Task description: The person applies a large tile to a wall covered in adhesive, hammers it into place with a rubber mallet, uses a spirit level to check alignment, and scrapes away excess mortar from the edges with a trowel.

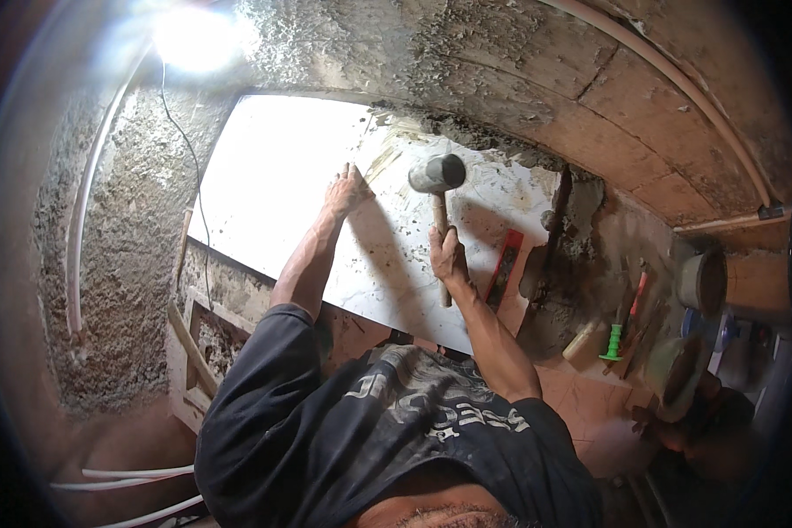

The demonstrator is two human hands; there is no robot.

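Note:
A large white slab [277, 163], speckled with mortar crumbs and smears, lies in front of me. Palm down, my left hand [345, 189] rests on its surface near the middle, fingers stretched out. My right hand [449, 255] is wrapped round the wooden handle of a rubber mallet [437, 173]. The mallet's dark head is over the slab, and a shadow falls to its right; whether it touches the slab I cannot tell. Just right of that hand lies a red spirit level [504, 268] on the slab's right part.
Wet mortar [572, 229] lines the slab's right edge. Beyond it are a chisel with a green hand guard [614, 341] and buckets [702, 282]. Another person [704, 422] is at the lower right. A bright lamp [198, 40] hangs upper left; its thin cable [189, 141] crosses the slab's left edge.

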